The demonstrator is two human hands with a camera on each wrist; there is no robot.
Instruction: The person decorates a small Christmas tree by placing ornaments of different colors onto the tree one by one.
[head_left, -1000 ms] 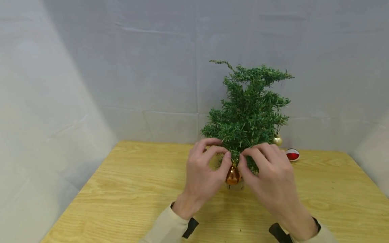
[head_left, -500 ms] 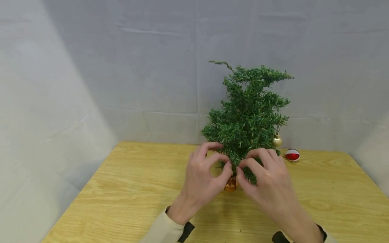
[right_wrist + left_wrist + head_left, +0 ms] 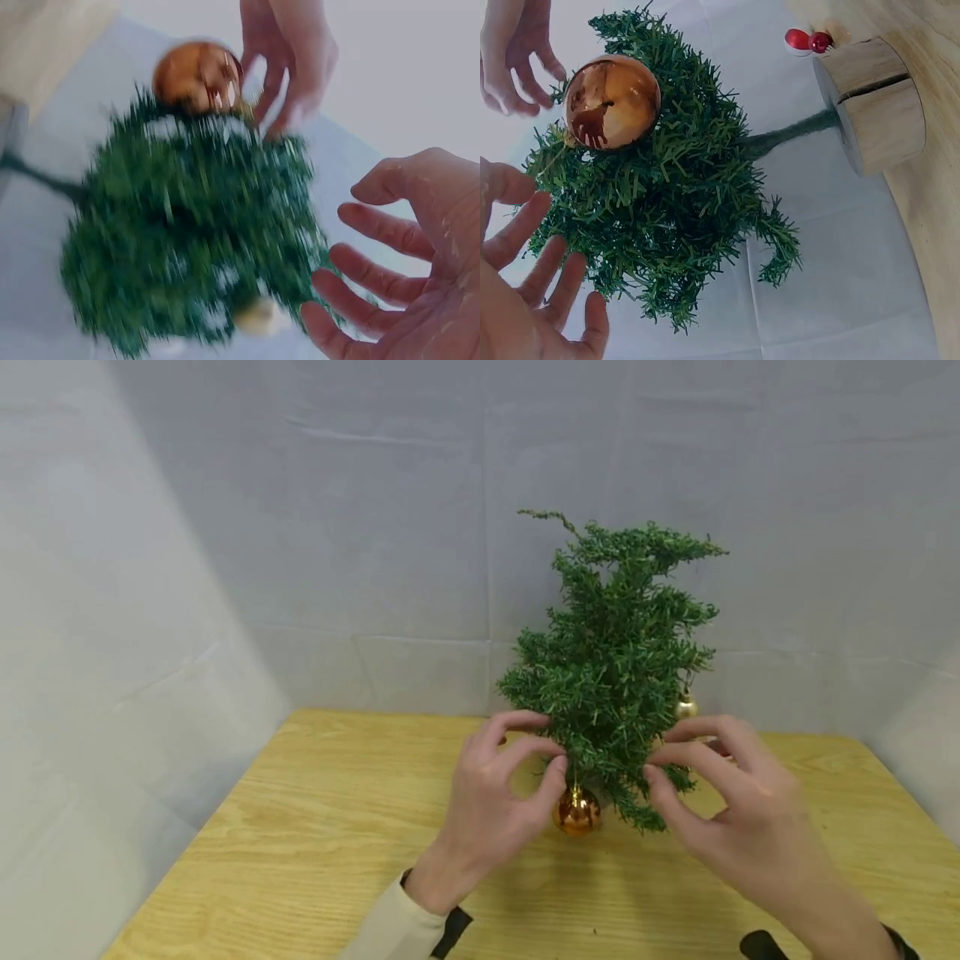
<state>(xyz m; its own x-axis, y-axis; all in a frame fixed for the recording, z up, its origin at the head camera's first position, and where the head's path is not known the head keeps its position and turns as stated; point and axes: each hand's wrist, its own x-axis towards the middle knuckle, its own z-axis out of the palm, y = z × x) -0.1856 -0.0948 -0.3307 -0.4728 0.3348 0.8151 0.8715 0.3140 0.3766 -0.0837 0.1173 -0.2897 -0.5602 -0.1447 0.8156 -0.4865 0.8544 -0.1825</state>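
Copper-orange, mirror-bright round ornament [image 3: 577, 812], one: hangs below a lower front branch [image 3: 592, 758] of the bushy green artificial tree [image 3: 615, 652], by a thin gold cord [image 3: 553, 159]. Tree placed towards the far edge of the yellow wood-grain table [image 3: 337, 827], nearer its right edge than its left.

Grip: right hand [image 3: 750, 810], fingers apart, nothing between them, at the foliage. Left hand [image 3: 495, 802], thumb and forefinger nearly meeting beside the ornament's branch; whether twig or cord lies between them cannot be told.

Handling, as judged: step appears to be settling the ornament. Steady the branch; seat the cord well back from the tip; let the weight come on gradually; free each fingertip without snagging needles.

Count: tree, one; pale round wooden base [image 3: 874, 105], one; copper-orange ornament, one; pale gold ball [image 3: 686, 704], one, towards the table's right edge; red-and-white rounded piece [image 3: 798, 40], one; dark red round piece [image 3: 821, 41], one, near the base; hands, two.
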